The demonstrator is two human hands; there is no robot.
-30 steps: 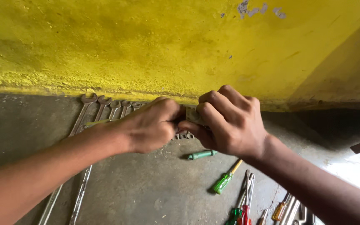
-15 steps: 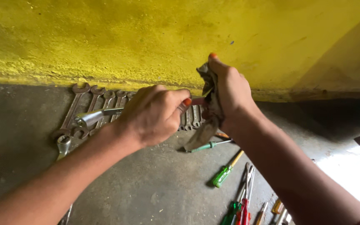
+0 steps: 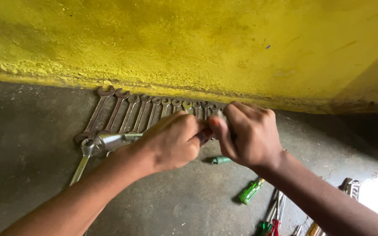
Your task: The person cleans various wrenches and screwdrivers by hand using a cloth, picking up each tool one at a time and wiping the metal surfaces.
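Presently, findings as seen from the head camera:

Landmark: row of spanners (image 3: 154,114) lying side by side on the concrete floor (image 3: 31,144), their open heads up against the foot of the yellow wall (image 3: 189,43).

Left hand: left hand (image 3: 171,142) sits just in front of the row of spanners, toward its right end, fingers (image 3: 188,126) curled shut round a metal tool.

Held tool: socket wrench (image 3: 112,140), chrome, sticks out leftward from the fist and lies over the lower ends of the spanners on the left of the row; its far end is hidden inside the hands.

Right hand: right hand (image 3: 250,137) is just right of the row of spanners and touches the left hand, fingers folded tight, thumb (image 3: 218,131) pressed down at the meeting point. What it grips cannot be told; the object is covered by both hands.

Loose spanner: ring spanner (image 3: 80,164) rests on the floor below the left end of the row, its ring just beside the chrome tool's tip.

Other items: small green-handled screwdriver (image 3: 220,160) lies just below the hands, near the right end of the row; bright green-handled screwdriver (image 3: 251,191) lies farther down and right; cluster of pliers and screwdrivers (image 3: 276,220) sits well apart from the row at the lower right edge.
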